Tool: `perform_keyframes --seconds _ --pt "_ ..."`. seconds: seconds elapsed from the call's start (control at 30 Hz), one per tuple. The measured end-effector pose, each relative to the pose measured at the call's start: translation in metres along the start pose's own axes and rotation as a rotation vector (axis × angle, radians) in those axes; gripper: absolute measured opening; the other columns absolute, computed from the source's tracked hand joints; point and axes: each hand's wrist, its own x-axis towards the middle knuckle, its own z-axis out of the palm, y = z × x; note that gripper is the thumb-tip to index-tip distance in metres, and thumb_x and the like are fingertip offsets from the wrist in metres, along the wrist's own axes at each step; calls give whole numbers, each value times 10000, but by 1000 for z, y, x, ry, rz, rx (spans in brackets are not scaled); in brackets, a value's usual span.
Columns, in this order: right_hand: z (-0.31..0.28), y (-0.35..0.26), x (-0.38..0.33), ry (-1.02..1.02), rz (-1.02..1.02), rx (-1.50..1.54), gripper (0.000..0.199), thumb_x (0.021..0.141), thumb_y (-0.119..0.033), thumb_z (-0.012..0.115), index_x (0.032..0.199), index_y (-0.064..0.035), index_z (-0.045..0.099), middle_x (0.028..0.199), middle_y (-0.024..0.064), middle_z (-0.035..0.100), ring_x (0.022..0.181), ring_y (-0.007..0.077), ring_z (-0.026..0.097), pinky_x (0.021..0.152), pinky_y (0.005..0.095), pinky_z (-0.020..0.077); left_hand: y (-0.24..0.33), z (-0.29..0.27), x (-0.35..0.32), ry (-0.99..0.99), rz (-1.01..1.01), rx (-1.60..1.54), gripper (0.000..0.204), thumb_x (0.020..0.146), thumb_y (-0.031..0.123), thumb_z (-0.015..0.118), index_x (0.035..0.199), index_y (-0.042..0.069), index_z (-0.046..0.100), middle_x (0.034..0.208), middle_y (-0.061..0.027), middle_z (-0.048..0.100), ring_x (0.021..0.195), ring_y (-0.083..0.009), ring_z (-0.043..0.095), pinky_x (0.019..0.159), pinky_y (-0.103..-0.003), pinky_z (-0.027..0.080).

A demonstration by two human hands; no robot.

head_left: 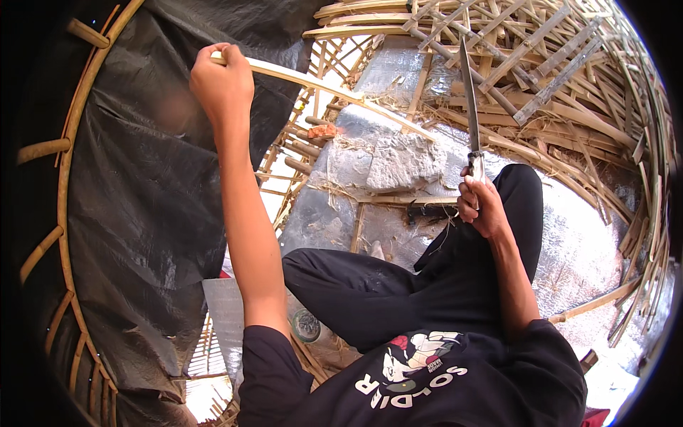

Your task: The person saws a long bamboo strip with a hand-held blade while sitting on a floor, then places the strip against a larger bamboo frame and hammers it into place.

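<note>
Bamboo strip (334, 89), long, pale and thin, slants over a black tarp (142, 199) and stone block (402, 164), its raised end fisted tight in the left hand (222, 78), while the right hand (480, 203) clenches an upright long-bladed knife (469, 107).

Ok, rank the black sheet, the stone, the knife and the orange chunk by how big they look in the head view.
1. black sheet, by far the largest
2. stone
3. knife: longer than the stone but far thinner, so these two are unsure
4. orange chunk, smallest
</note>
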Motion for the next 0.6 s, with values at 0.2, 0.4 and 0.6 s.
perform_keyframes --seconds 0.2,0.4,0.6 --pt "49 -18 -7 302 10 -331 384 1048 -474 473 1026 -92 495 583 -27 390 378 67 339 358 239 285 6 17 27 -20 310 50 468 1005 394 480 914 -14 689 691 -122 686 630 -241 665 629 -346 498" --pt "154 -72 -31 195 -178 -460 528 1061 -556 373 986 -56 524 533 -19 387 341 67 322 313 236 270 31 26 26 -14 295 -263 585 1056 403 418 901 -70 724 927 -223 739 934 -344 720 817 -398 535" --pt "165 -49 -9 47 -369 -519 525 1076 -521 358 923 -44 514 553 26 444 368 115 397 341 252 323 46 44 21 -24 272 -465 595 1066 418 395 1006 -66 735 934 -218 749 964 -325 724 834 -382 542"
